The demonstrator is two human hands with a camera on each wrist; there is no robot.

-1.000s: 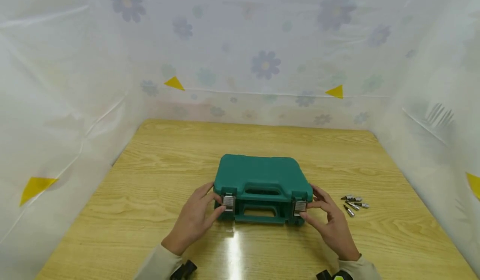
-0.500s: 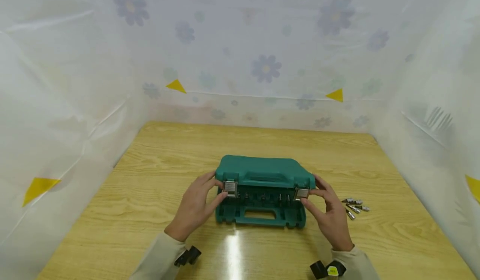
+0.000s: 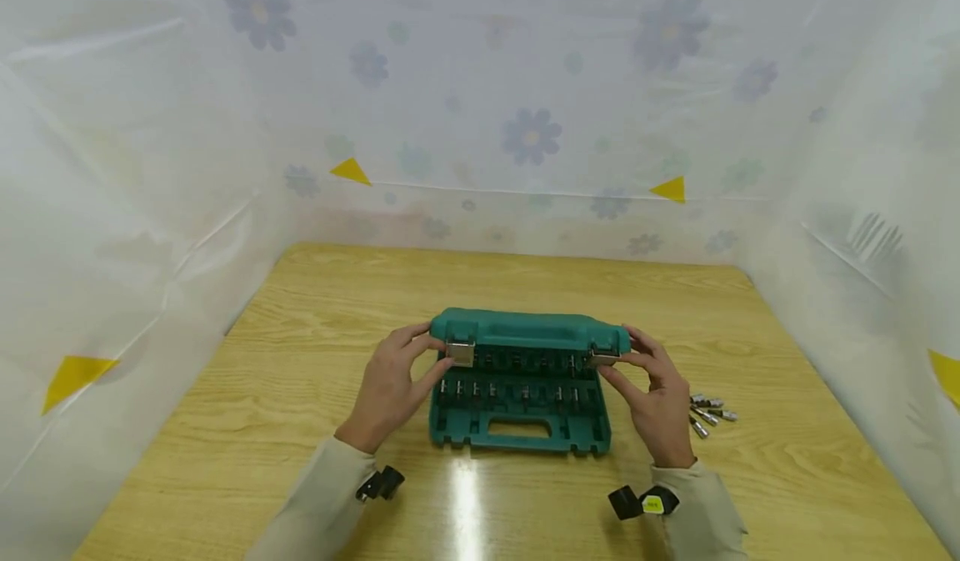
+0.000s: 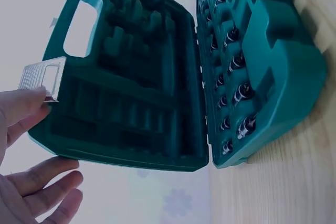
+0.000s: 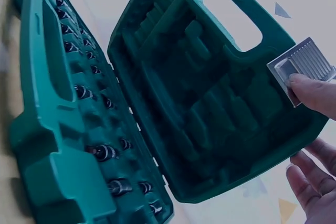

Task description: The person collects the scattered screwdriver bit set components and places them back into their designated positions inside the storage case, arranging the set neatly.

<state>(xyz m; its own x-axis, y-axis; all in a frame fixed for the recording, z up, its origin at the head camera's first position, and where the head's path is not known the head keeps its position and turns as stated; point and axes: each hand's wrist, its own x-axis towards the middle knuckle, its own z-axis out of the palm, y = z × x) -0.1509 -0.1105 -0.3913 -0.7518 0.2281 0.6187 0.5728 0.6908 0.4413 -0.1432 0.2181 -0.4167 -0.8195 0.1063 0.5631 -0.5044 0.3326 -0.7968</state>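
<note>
A green plastic tool case stands on the table with its lid (image 3: 525,328) raised partway. At the lid's left front corner my left hand (image 3: 386,390) pinches the left metal latch (image 4: 44,80) between thumb and finger. My right hand (image 3: 658,403) does the same with the right metal latch (image 5: 300,69), its other fingers along the lid's side. In the case base (image 3: 521,442), rows of small bit sockets (image 4: 243,93) sit in moulded slots. The wrist views show the lid's moulded inside (image 5: 184,103) and its handle opening.
Several loose bit sockets (image 3: 707,416) lie on the wooden table (image 3: 337,294), to the right of the case and close beside the right hand. A pale flowered sheet (image 3: 525,69) walls the table at the back and both sides.
Both hands have lifted the front of the lid by its latches, up and away from the base. The case has gone from closed to partly raised, exposing the sockets inside.
</note>
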